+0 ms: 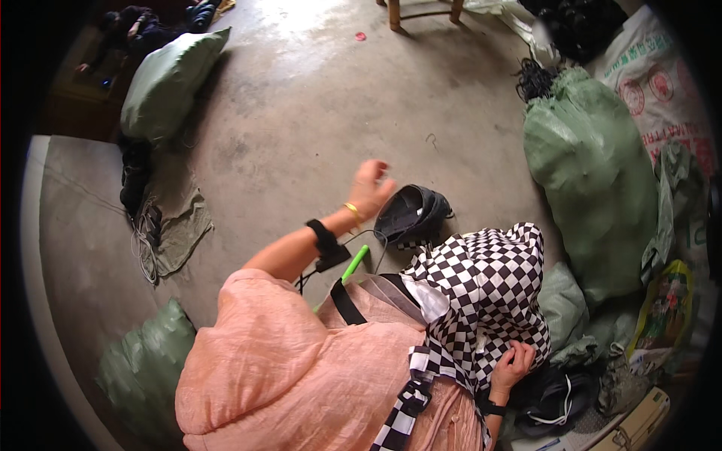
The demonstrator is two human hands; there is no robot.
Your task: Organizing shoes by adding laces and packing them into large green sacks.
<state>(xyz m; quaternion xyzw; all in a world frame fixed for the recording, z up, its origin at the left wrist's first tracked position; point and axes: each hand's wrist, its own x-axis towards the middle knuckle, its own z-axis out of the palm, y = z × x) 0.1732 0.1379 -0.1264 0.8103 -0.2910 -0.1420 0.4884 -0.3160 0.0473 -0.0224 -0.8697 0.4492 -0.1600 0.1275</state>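
My left hand is raised over the floor beside an open dark pouch-like thing. Motion smears its bent fingers, so whether they grip anything is unclear. A yellow bangle and a black strap circle that arm. Across my lap spreads a black-and-white checkered cloth, tied with a checkered band at my waist. On its right edge rests my right hand, fingers loosely bent and apart, with a dark band at the wrist. A bright green stick-like thing pokes up by my left forearm.
Full green woven sacks stand at the right, upper left and lower left. A black shoe-like thing with white laces lies near my right hand. Wooden stool legs show at the far side. A cord lies left.
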